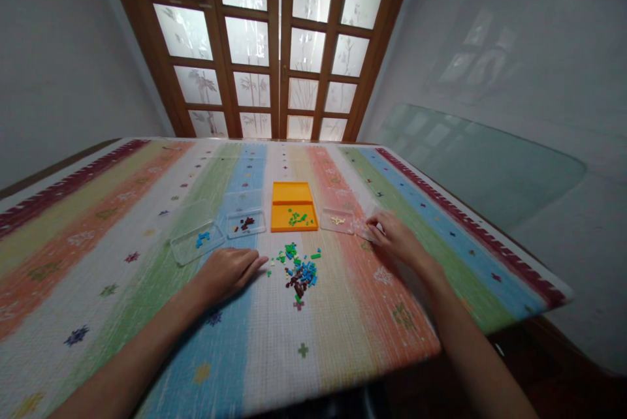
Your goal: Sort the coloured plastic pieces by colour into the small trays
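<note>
My left hand (232,272) rests on the cloth with fingers curled together, its tip pointing at a loose pile of small building bricks (304,273). The pile mixes blue, green and dark brown bricks, plus a few pale ones. Nothing shows in that hand. At the right, my right hand (392,234) reaches over a small clear box (361,230), fingertips pinched together; whatever they hold is too small to make out. Beside it stands a clear box with pale yellow bricks (337,220). An orange case (294,192), lid folded back, holds green bricks (298,217).
Left of the case, a clear box (262,228) holds dark brown bricks (247,224). Farther left, another clear box (183,252) holds blue bricks (202,239). A striped cloth (304,373) covers the table. Glass-paned wooden doors (280,47) stand behind it.
</note>
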{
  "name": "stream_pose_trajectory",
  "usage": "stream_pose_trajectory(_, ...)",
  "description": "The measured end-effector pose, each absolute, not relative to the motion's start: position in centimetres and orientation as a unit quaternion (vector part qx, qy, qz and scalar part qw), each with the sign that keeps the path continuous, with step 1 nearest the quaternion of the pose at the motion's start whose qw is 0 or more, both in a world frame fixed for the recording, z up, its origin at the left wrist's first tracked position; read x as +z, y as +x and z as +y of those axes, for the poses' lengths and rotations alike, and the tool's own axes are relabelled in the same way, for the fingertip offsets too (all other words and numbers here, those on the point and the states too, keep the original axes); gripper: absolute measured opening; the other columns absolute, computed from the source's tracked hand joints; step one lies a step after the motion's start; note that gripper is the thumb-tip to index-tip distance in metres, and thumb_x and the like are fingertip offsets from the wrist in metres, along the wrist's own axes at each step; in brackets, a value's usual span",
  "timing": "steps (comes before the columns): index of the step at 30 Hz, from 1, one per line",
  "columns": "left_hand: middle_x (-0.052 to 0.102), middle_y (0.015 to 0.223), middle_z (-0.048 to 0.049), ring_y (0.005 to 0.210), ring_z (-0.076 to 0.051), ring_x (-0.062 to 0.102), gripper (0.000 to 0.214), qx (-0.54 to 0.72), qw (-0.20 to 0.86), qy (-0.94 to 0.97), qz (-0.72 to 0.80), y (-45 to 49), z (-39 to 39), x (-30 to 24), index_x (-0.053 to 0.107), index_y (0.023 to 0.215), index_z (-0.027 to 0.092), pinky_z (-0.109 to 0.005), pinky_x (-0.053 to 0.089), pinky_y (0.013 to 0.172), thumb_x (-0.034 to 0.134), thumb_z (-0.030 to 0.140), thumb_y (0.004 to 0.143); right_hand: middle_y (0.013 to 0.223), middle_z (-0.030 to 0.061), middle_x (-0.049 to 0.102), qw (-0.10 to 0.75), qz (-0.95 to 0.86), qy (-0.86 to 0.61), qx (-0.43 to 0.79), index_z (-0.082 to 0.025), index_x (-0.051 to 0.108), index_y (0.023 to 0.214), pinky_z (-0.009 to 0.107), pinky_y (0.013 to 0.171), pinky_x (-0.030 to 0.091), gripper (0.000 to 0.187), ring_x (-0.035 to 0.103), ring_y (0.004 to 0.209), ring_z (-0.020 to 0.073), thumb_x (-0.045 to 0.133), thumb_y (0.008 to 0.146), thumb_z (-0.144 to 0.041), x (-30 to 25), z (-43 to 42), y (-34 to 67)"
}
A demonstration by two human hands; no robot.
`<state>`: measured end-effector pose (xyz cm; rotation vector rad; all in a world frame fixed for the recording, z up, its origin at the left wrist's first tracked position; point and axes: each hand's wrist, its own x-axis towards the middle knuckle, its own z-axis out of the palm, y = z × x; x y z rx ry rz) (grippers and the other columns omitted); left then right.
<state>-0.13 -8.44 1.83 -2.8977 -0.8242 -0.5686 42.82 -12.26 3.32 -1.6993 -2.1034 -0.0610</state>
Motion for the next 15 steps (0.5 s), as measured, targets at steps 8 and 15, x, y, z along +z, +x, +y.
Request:
stream_pose_trajectory(8, 0.068, 0.068, -0.002, 0.059, -0.016, 0.065, 0.048, -0.188, 0.029, -0.944, -0.269, -0.1, -8.5, 2.1, 0.061, 0.081, 0.019, -0.026, 0.047, 0.058, 0.027, 0.035, 0.111, 0.101, 0.013, 0.072, 0.166, -0.736, -0.654, -0.065, -0.019, 0.076, 0.103, 0.035, 0.084, 0.047, 0.032, 0.063, 0.094, 0.0246, 0.046, 0.095, -0.019, 2.3, -12.4, 42.5)
stream_pose_trajectory(15, 0.076, 0.086, -0.007, 0.069, -0.019, 0.071, 0.03, -0.215, 0.001, -0.935, -0.281, -0.5, -8.4, 1.8, 0.064, 0.107, 0.019, -0.029, 0.053, 0.064, 0.035, 0.028, 0.105, 0.104, 0.0118, 0.069, 0.192, -0.738, -0.643, -0.071, -0.019, 0.072, 0.097, 0.034, 0.081, 0.046, 0.028, 0.063, 0.093, 0.0238, 0.044, 0.094, -0.019, 3.5, -13.0, 41.5)
